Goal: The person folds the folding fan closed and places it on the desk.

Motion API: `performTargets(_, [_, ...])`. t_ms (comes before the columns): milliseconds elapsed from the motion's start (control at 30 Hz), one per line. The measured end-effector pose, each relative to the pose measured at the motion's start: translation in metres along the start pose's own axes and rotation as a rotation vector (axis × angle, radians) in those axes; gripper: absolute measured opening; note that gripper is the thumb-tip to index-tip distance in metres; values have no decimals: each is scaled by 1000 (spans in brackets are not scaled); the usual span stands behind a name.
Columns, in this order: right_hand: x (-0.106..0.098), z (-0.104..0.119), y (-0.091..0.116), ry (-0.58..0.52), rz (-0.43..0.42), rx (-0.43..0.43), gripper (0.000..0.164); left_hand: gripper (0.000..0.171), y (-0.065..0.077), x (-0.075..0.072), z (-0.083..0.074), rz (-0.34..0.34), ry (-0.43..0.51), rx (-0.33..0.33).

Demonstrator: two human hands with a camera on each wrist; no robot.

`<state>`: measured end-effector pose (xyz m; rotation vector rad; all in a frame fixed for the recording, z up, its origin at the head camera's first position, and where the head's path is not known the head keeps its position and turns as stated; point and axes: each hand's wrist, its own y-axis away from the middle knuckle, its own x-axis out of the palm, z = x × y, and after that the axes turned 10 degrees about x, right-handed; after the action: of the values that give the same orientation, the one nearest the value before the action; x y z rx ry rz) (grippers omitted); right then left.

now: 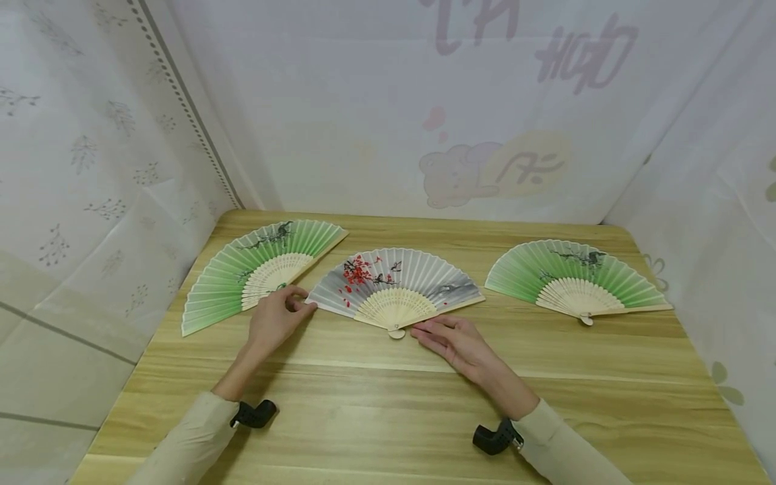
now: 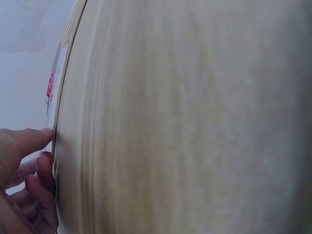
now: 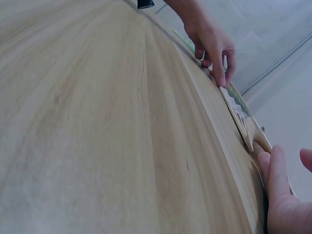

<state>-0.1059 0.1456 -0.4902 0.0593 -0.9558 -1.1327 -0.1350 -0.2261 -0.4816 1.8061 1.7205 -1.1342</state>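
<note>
An open folding fan (image 1: 397,286), white and grey with red blossoms and small birds, lies in the middle of the table. My left hand (image 1: 279,315) pinches its left corner between thumb and fingers, also seen in the left wrist view, where the thumb (image 2: 31,140) meets the fan's edge. Along the lower right rib rests my right hand (image 1: 457,343), fingers fairly straight and touching it beside the pivot; the right wrist view shows its thumb apart. A green folding fan (image 1: 254,273) is spread behind my left hand, which hides part of its base.
Another green folding fan (image 1: 578,279) lies spread at the right of the wooden table (image 1: 376,417). Printed white curtains (image 1: 339,114) stand behind the table and on both sides. Black wrist cameras sit on both wrists.
</note>
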Motion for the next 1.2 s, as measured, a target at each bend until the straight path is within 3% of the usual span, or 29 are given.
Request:
performTargets(667, [7, -3, -1, -55, 15, 12, 40, 24, 1, 0, -1, -21, -12, 23])
performTargets(1200, [16, -9, -10, -129, -56, 5, 41, 24, 1, -1, -4, -17, -24, 6])
